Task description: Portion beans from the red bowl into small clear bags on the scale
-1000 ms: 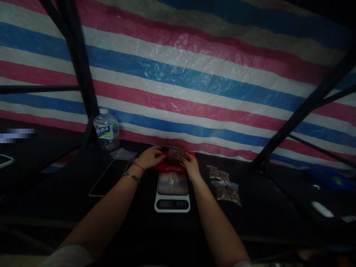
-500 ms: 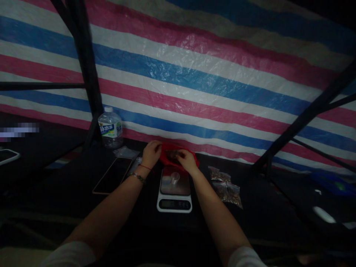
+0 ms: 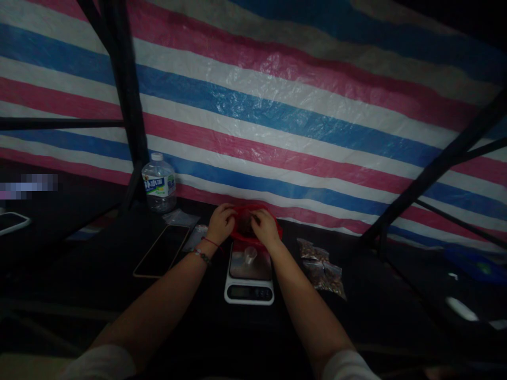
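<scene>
A red plastic bag (image 3: 246, 240) stands open behind the scale, with dark brown loose contents (image 3: 245, 224) inside. At its left rim my left hand (image 3: 222, 224) has its fingers curled closed on the edge. My right hand (image 3: 265, 228) reaches into the bag's mouth from the right, fingers pinched together over the contents; what they hold is too dark to make out. In front of both hands lies a white kitchen scale (image 3: 249, 295) with a small clear cup (image 3: 250, 255) on its metal plate. The display is too dim to read.
Several small clear bags with brown contents (image 3: 322, 269) lie right of the scale. To the left are a phone (image 3: 162, 250), clear empty bags (image 3: 180, 217) and a large plastic bottle (image 3: 159, 182). Dark metal posts (image 3: 129, 100) and a striped tarp (image 3: 257, 137) stand behind.
My right hand has dipped deeper into the red bag; the brown bunch seen by its fingertips earlier is no longer distinct. My left hand has shifted slightly toward the bag's near side.
</scene>
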Motion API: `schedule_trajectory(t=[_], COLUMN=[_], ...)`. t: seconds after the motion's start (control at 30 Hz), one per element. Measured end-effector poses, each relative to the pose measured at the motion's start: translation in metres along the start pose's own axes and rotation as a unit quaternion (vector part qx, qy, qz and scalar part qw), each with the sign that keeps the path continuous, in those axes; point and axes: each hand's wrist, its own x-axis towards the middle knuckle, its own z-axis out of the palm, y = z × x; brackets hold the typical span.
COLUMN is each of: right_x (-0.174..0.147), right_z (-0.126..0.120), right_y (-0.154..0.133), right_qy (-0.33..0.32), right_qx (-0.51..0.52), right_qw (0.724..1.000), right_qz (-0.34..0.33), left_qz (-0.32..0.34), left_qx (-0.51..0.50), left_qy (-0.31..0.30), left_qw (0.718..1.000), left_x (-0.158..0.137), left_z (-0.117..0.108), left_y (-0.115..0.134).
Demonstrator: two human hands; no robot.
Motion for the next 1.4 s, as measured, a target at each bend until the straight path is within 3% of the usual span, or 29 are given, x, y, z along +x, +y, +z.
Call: schedule_trajectory(t=[0.57, 0.7, 0.9, 1.03, 1.1, 1.2, 1.3, 1.4], right_x=[0.003, 0.002, -0.007, -0.018, -0.026, -0.036, -0.042, -0.043], right_z=[-0.004, -0.009, -0.020, -0.015, -0.007, 0.005, 0.012, 0.010], right_y=[0.014, 0.015, 0.020, 0.030, 0.035, 0.037, 0.029, 0.020], right_qy=[-0.005, -0.034, -0.020, 0.063, 0.135, 0.197, 0.206, 0.195], right_qx=[0.009, -0.013, -0.076, 0.048, 0.155, 0.354, 0.519, 0.577], right_qw=[0.999, 0.998, 0.994, 0.993, 0.969, 0.894, 0.803, 0.764], right_qz=[0.039, 0.047, 0.077, 0.091, 0.135, 0.192, 0.209, 0.213], left_qz=[0.030, 0.028, 0.029, 0.031, 0.033, 0.054, 0.063, 0.007], left_qx=[0.012, 0.011, 0.024, 0.040, 0.051, 0.026, -0.060, -0.150], left_qy=[-0.018, -0.016, -0.014, 0.013, 0.041, 0.066, 0.057, 0.007], left_qw=[0.999, 0.999, 0.999, 0.999, 0.997, 0.996, 0.995, 0.989], left_x=[-0.004, -0.004, -0.005, -0.005, -0.004, -0.004, -0.007, -0.011], left_z=[0.005, 0.005, 0.005, 0.002, -0.002, -0.006, -0.004, 0.001], left_y=[-0.001, -0.002, -0.004, 0.002, 0.009, 0.021, 0.035, 0.046])
